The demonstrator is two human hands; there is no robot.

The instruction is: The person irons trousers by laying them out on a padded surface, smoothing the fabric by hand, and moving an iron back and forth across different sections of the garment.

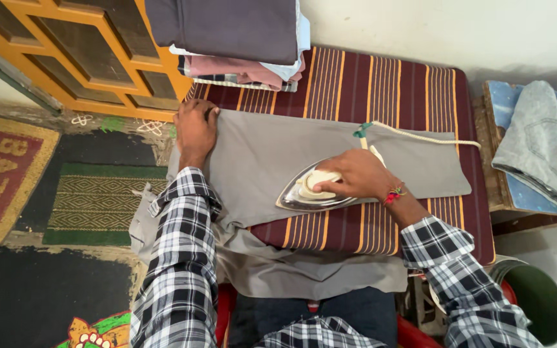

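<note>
Right hand (356,175): fingers clenched round the iron (311,193) handle
Left hand (196,129): fingers released, flat, pressing grey cloth (259,154)

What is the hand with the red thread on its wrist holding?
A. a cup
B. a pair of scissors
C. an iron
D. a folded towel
C: the right hand grips the pale handle of a shiny iron that sits on the grey cloth, while the left hand presses flat on the cloth's far end.

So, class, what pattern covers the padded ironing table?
Maroon cloth with orange stripes, best seen in the head view.
</note>
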